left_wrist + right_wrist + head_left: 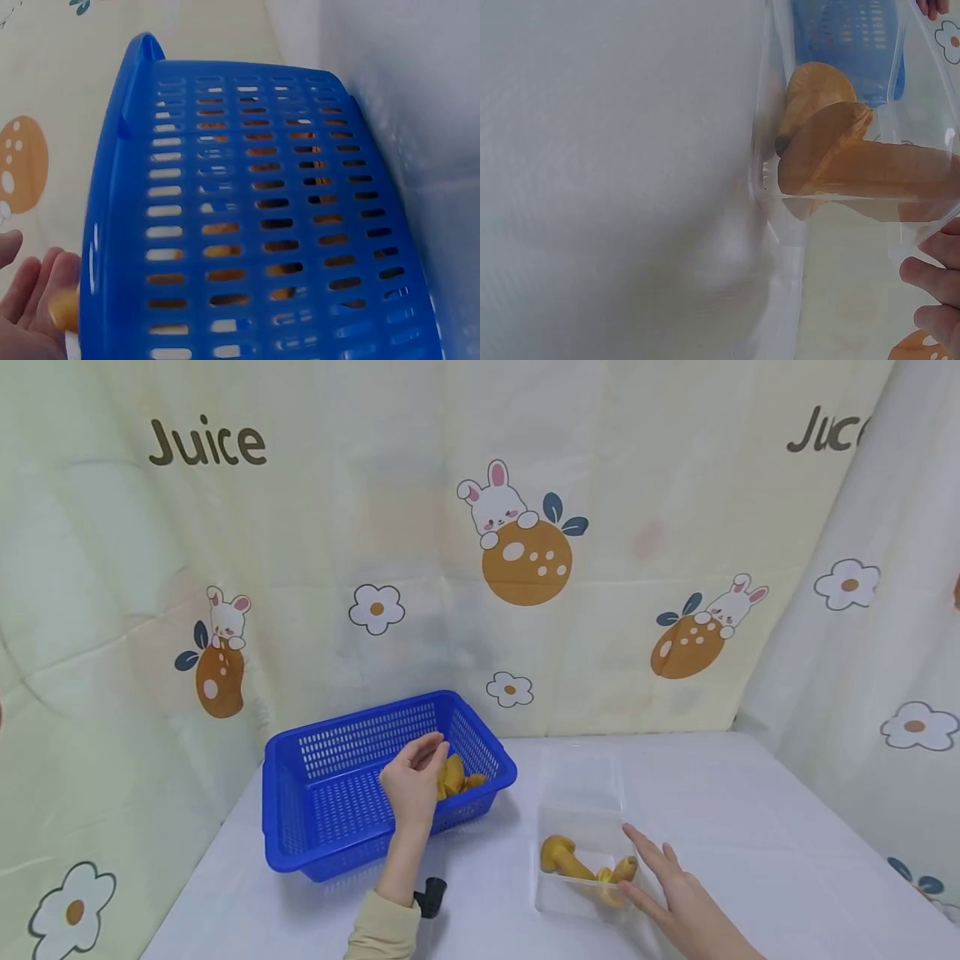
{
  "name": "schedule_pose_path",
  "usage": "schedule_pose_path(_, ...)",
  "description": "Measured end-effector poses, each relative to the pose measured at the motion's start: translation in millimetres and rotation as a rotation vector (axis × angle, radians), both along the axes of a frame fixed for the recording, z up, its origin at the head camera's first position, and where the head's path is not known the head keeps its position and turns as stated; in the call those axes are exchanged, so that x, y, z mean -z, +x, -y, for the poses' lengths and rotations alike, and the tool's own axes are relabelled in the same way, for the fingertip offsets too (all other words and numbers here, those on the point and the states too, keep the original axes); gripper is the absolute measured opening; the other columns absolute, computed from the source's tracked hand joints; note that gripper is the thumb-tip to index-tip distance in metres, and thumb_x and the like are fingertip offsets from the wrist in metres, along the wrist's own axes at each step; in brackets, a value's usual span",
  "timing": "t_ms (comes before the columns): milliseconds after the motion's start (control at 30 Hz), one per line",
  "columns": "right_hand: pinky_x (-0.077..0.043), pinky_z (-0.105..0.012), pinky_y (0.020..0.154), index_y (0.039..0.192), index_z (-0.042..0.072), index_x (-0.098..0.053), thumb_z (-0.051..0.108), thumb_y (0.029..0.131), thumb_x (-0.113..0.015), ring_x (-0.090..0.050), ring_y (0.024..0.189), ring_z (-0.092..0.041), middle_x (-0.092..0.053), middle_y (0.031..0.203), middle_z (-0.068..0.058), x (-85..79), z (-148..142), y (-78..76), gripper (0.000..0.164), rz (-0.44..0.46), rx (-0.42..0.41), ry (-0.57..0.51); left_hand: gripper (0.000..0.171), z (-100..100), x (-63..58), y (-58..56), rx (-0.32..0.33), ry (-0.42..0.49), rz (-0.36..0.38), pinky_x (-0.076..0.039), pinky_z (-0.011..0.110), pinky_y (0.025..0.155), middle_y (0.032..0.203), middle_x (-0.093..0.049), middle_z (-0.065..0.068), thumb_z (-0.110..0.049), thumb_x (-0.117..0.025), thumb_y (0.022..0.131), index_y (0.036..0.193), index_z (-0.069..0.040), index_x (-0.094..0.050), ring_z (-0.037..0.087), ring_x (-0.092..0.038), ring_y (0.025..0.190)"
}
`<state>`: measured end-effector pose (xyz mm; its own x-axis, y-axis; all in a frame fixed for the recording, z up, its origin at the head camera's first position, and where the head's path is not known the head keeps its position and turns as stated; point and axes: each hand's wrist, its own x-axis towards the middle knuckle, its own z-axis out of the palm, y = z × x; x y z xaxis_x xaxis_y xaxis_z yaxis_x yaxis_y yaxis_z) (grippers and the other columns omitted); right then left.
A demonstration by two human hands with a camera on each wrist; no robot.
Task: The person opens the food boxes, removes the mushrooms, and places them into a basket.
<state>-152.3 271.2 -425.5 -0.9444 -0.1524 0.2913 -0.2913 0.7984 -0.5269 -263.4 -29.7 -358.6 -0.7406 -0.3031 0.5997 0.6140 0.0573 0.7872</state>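
Note:
Above the near right side of the blue plastic basket (288, 852), my left hand (415, 781) is raised with its fingers loosely bent and nothing seen in its grasp. Yellow-brown mushrooms (454, 775) lie in the basket's right end, just beside that hand. In the left wrist view, a blurred yellowish piece (64, 309) shows between the fingers and the basket rim; whether they touch it is unclear. My right hand (675, 893), fingers spread, rests at the right side of a clear plastic box (558, 900). Inside the box lie a long-stemmed mushroom (564, 857) and smaller mushrooms (622, 869).
The box's clear lid (581, 777) lies folded back behind it on the white tabletop (750, 827). A black device (431, 897) is at the left wrist. A printed curtain (420, 527) hangs behind the table and along both sides.

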Motion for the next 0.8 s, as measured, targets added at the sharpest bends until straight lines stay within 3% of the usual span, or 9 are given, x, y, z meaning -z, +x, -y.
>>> schedule_pose_path(167,-0.028,-0.071,0.086,0.142,0.007,-0.033,0.027,0.089,-0.062,-0.028,0.118,-0.059,-0.038,0.138,-0.023,1.3,-2.2,5.6,0.064,-0.033,-0.021,-0.034,0.018,-9.1,7.8,-0.7,0.040,-0.058,0.007,-0.054,0.027,0.072,0.091,-0.067,0.021,0.000,-0.069,0.081,0.097,0.009,-0.067,0.031,-0.066,0.081)
schedule_pose_path(267,-0.024,-0.064,0.094,0.144,0.010,-0.031,0.023,0.089,-0.063,-0.035,0.119,-0.052,-0.039,0.139,-0.021,2.1,-3.2,5.0,0.065,-0.091,-0.060,-0.047,0.018,-18.6,15.0,-1.5,0.095,-0.146,0.029,-0.054,0.027,0.072,0.092,-0.069,0.012,-0.007,-0.070,0.082,0.097,0.002,-0.069,0.022,-0.066,0.082)
schedule_pose_path(433,-0.021,-0.055,0.099,0.144,0.010,-0.030,0.022,0.088,-0.064,-0.047,0.114,-0.041,-0.044,0.135,-0.022,3.4,-3.9,2.8,0.067,-0.127,-0.071,-0.029,0.016,-50.0,19.7,9.8,0.326,-0.355,0.084,-0.052,0.021,0.072,0.093,-0.069,0.008,-0.009,-0.069,0.083,0.097,-0.002,-0.070,0.016,-0.065,0.084)
schedule_pose_path(600,-0.024,-0.064,0.095,0.144,0.009,-0.031,0.020,0.088,-0.064,-0.045,0.115,-0.045,-0.048,0.130,-0.023,1.9,-3.6,1.4,0.067,-0.113,-0.066,-0.045,0.020,-89.5,31.8,19.5,0.529,-0.540,0.173,-0.051,0.016,0.070,0.093,-0.069,0.002,-0.010,-0.071,0.081,0.100,-0.003,-0.070,0.008,-0.064,0.081)
schedule_pose_path(667,-0.024,-0.063,0.095,0.144,0.010,-0.031,0.019,0.087,-0.065,-0.050,0.110,-0.042,-0.059,0.118,-0.018,1.6,-3.3,1.9,0.067,-0.130,-0.071,-0.049,0.022,-104.2,37.7,22.9,0.600,-0.613,0.188,-0.050,0.014,0.070,0.092,-0.069,0.000,-0.013,-0.073,0.080,0.099,-0.004,-0.070,0.003,-0.062,0.079)
schedule_pose_path(733,-0.024,-0.063,0.095,0.144,0.011,-0.031,0.017,0.086,-0.066,-0.056,0.104,-0.039,-0.066,0.096,-0.004,1.3,-2.9,3.3,0.068,-0.156,-0.078,-0.044,0.023,-117.2,43.2,26.2,0.658,-0.673,0.189,-0.049,0.013,0.070,0.091,-0.069,-0.002,-0.017,-0.074,0.079,0.099,-0.005,-0.071,0.000,-0.060,0.079)
schedule_pose_path(800,-0.022,-0.059,0.097,0.145,0.012,-0.030,0.015,0.086,-0.066,-0.065,0.085,-0.027,-0.057,0.067,0.012,1.5,-2.7,4.9,0.069,-0.171,-0.089,-0.052,0.027,-127.8,47.0,29.6,0.690,-0.716,0.183,-0.048,0.012,0.070,0.092,-0.069,-0.003,-0.021,-0.075,0.078,0.099,-0.004,-0.071,0.001,-0.060,0.080)
